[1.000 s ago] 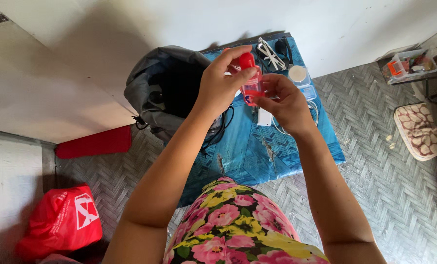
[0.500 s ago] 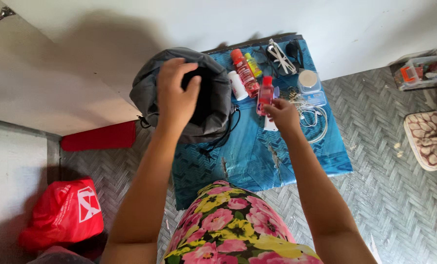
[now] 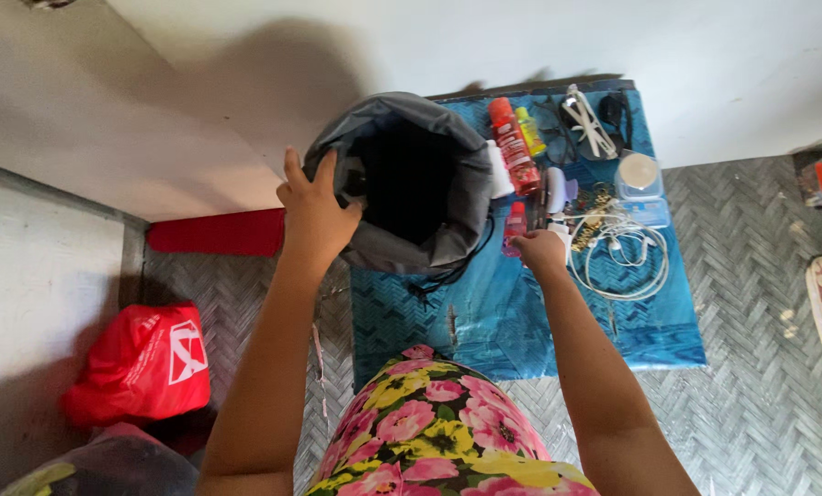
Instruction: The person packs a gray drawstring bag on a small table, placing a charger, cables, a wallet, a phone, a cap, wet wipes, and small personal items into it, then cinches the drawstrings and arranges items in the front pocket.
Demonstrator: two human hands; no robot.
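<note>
At the far left a red plastic bag lies on the floor beside the wall. Next, the left hand grips the rim of the grey drawstring bag, fingers curled over its edge; the bag stands open on the blue cloth, its dark mouth facing up. Just right of the bag, the right hand closes around a small pink bottle, which sits just above the knuckles, near the bag's side. Beyond it lie a red tube, a white cable coiled on the cloth, and glasses.
</note>
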